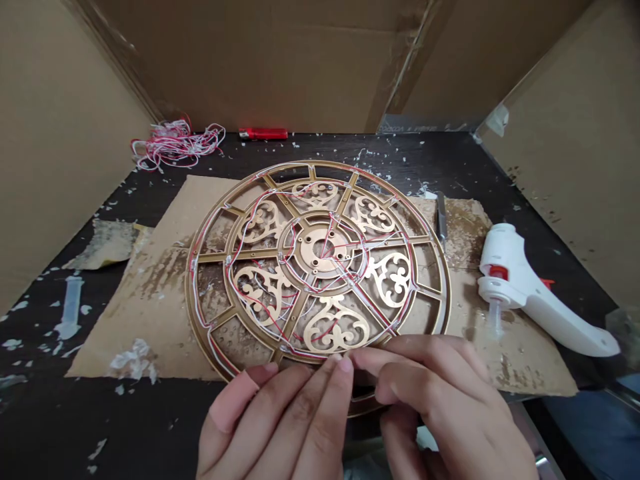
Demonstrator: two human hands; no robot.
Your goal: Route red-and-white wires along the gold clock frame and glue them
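Note:
A round gold metal frame (306,301) with spokes and scroll ornaments lies on a cardboard sheet (145,293). Thin red and white wires (370,303) run along its rings and spokes, fixed at spots. At its near side, my left hand (280,427) has its fingers pressed together, fingertips at the inner ring; one finger wears a pinkish cover (234,401). My right hand (445,400) is curled beside it, its index fingertip meeting the left fingertips. What lies between the fingertips is hidden, and both hands cover part of the near rim.
A white glue gun (545,300) rests nozzle down at the right. Beside the frame is a dark-handled tool (441,217). Tangled red and white wire (175,143) and a red lighter (263,133) lie at the back. A glue-smeared scrap (107,243) sits left; cardboard walls (260,60) enclose the table.

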